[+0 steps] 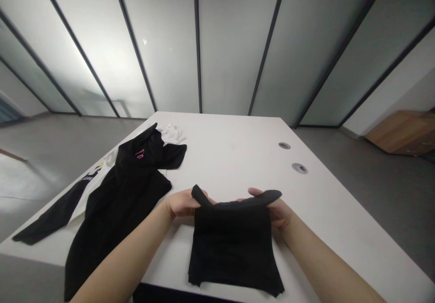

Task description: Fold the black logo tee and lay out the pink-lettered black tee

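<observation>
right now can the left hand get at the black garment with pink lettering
Probably yes, if it lets go of the black cloth: the pink-lettered garment lies near the left hand, nothing visible between.

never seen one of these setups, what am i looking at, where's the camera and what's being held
There's no machine here, just a person's two bare hands. The single picture comes from a camera worn on that person's head, looking forward and down.

The left hand and right hand hold a black cloth near its upper corners, at the near side of a white table.

To the left lie a black garment with pink lettering, some white and dark clothing and, farther back, a crumpled white cloth.
</observation>
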Tool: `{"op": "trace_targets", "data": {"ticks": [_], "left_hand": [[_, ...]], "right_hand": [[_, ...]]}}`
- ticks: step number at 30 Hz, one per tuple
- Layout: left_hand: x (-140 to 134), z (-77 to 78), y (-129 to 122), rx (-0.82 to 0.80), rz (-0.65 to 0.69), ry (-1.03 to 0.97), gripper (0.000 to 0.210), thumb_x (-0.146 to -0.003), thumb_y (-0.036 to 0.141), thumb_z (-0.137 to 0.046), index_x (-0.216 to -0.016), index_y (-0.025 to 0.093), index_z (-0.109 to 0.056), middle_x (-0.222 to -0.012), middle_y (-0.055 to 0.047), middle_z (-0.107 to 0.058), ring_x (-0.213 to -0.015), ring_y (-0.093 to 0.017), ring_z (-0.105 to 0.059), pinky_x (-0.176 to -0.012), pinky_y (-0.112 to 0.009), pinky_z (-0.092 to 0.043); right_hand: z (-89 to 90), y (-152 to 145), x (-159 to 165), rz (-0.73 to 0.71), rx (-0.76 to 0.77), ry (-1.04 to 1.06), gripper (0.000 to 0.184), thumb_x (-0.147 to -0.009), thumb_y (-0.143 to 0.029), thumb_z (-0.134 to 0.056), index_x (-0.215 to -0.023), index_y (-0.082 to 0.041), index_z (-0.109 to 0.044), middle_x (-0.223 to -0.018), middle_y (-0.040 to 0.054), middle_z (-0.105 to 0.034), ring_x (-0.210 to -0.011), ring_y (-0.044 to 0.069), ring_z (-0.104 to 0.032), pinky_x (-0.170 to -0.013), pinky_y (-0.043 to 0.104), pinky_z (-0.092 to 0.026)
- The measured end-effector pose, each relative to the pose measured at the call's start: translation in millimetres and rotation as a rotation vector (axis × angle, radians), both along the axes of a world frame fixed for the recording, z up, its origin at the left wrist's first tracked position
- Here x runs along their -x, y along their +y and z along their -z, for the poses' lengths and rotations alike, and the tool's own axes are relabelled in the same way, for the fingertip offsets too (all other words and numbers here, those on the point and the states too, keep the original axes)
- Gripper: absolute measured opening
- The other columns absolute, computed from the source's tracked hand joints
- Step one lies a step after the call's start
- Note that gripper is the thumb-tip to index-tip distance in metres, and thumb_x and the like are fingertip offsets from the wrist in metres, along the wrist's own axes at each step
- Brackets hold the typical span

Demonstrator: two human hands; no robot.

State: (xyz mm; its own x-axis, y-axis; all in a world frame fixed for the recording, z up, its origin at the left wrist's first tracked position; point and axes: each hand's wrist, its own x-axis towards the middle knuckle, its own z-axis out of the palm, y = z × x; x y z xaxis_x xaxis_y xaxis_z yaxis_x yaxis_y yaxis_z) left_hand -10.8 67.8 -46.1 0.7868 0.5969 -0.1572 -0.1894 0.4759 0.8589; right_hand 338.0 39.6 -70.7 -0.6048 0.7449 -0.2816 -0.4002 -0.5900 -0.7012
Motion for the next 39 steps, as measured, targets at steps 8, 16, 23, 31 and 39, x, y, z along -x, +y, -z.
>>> {"op": "trace_targets", "data": {"ticks": [8, 16, 23, 31, 39], "left_hand": [[-32.7, 7.0, 24.4, 0.154, -0.521, 0.027, 0.041, -0.085, 0.025, -0.084, -0.124, 0.017, -0.072, -0.121, -0.013, -0.078, -0.112, -0.026, -0.075, -0.103, -0.036, -0.058], [-8.6, -12.8, -1.5, -0.038, -0.067, -0.062, 0.038, -0.059, 0.025, -0.101, -0.063, 0.017, -0.065, -0.127, -0.017, -0.076, -0.124, -0.042, -0.069, -0.104, -0.051, -0.054], [-33.1, 0.6, 8.9, 0.224, -0.398, -0.001, 0.036, -0.081, 0.029, -0.086, -0.114, 0.019, -0.074, -0.119, -0.014, -0.080, -0.110, -0.031, -0.077, -0.096, -0.039, -0.060], [-35.7, 2.6, 14.7, 0.284, -0.359, 0.039, 0.035, -0.086, 0.024, -0.082, -0.118, 0.012, -0.075, -0.121, -0.019, -0.079, -0.115, -0.031, -0.076, -0.108, -0.042, -0.057], [-14.9, -10.4, -8.2, 0.104, 0.106, 0.102, 0.022, -0.060, 0.009, -0.091, -0.080, 0.015, -0.082, -0.109, -0.020, -0.081, -0.111, -0.046, -0.075, -0.098, -0.057, -0.059]], "right_hand": [[-9.8, 31.5, 37.8, 0.199, 0.223, -0.061, 0.039, -0.103, -0.036, -0.057, -0.133, -0.013, -0.068, -0.114, 0.0149, -0.081, -0.111, 0.030, -0.078, -0.114, 0.050, -0.053], [-8.1, 0.7, 1.7, 0.007, -0.068, 0.022, 0.025, -0.072, -0.013, -0.082, -0.097, -0.016, -0.080, -0.098, 0.0108, -0.084, -0.086, 0.028, -0.081, -0.084, 0.036, -0.064], [-14.1, 22.7, 37.3, 0.098, 0.171, 0.030, 0.044, -0.097, -0.046, -0.064, -0.127, -0.015, -0.071, -0.121, 0.0144, -0.080, -0.120, 0.032, -0.074, -0.116, 0.051, -0.049], [-10.1, 25.5, 37.4, 0.151, 0.344, -0.022, 0.037, -0.103, -0.037, -0.057, -0.125, -0.010, -0.070, -0.109, 0.0155, -0.082, -0.112, 0.028, -0.077, -0.114, 0.045, -0.052], [-12.5, -4.8, 9.0, -0.195, 0.102, -0.021, 0.026, -0.085, -0.020, -0.073, -0.109, -0.012, -0.078, -0.116, 0.0167, -0.081, -0.113, 0.035, -0.077, -0.112, 0.052, -0.052]]}}
